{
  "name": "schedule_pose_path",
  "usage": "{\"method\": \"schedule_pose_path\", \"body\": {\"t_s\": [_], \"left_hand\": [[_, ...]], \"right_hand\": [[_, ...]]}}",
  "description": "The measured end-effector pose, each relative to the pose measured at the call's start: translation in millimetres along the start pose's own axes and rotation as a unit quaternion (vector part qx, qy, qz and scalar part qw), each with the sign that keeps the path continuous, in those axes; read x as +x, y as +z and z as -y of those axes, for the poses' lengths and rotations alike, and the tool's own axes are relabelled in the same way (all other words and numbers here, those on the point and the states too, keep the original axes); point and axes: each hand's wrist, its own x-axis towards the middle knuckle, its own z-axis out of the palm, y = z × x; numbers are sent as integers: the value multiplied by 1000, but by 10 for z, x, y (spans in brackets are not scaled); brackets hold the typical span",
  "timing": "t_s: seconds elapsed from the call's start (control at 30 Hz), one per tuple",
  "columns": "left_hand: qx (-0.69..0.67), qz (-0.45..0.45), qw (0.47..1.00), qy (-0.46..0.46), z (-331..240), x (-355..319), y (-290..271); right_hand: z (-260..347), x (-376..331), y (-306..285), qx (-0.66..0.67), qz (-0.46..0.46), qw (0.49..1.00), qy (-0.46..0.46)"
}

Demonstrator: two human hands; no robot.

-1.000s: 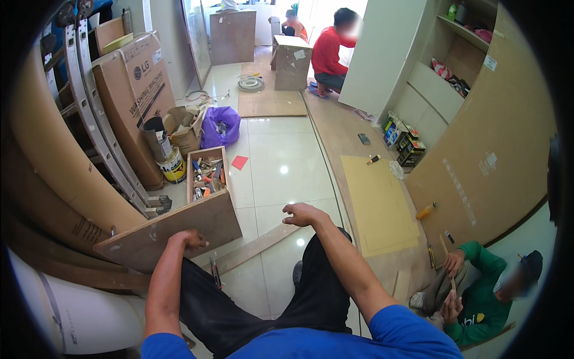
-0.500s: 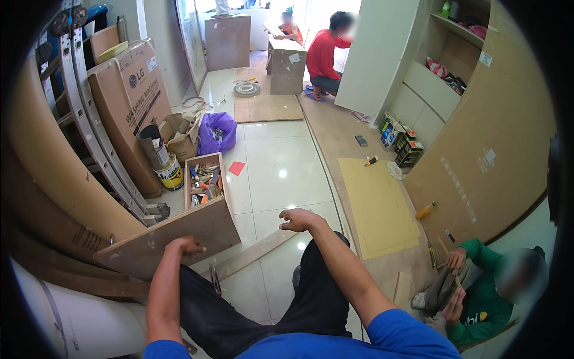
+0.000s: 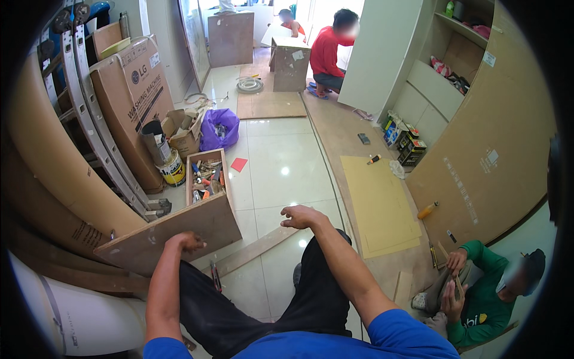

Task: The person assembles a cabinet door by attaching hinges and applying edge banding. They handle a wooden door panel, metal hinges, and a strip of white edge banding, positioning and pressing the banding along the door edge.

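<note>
Brown wood panel [image 3: 206, 218] is propped at the tool box's [image 3: 225, 170] near end, with the left hand [image 3: 188, 241] held loosely curled by it, nothing gripped; whether it's being touched is hard to tell. The right hand [image 3: 300, 217] is held relaxed and empty above the wood strip [image 3: 251, 250] laid on the tiles [image 3: 278, 143]. Basically nothing's being worked; for the red-handled tool [image 3: 216, 279], a lower reach would be needed.

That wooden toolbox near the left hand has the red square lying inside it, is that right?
Not quite: in the head view, the red square lies on the floor tiles, beside the wooden toolbox near the left hand.
</note>
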Motion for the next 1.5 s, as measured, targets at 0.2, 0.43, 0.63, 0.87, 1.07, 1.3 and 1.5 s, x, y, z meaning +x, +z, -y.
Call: {"method": "schedule_pose_path", "body": {"t_s": [0.2,0.43,0.63,0.87,1.07,1.3,1.5], "left_hand": [[12,-9,1000,10,59,92,16],[36,-41,998,44,64,53,-1],[87,-85,990,69,-106,-150,-1],[1,-65,997,39,-58,-43,10],[116,-90,987,60,141,206,-39],[46,-89,994,54,422,479,-43],[106,-105,982,117,497,605,-112]], "right_hand": [[4,-11,-2,8,-3,1000,-1],[-117,124,126,-18,-26,999,-25],[-157,206,226,-12,-67,997,-34],[-150,266,226,-11,-67,997,-34],[-179,397,247,-39,-26,998,-40],[-207,441,266,4,-9,999,44],[-261,578,246,-24,20,999,31]]}}
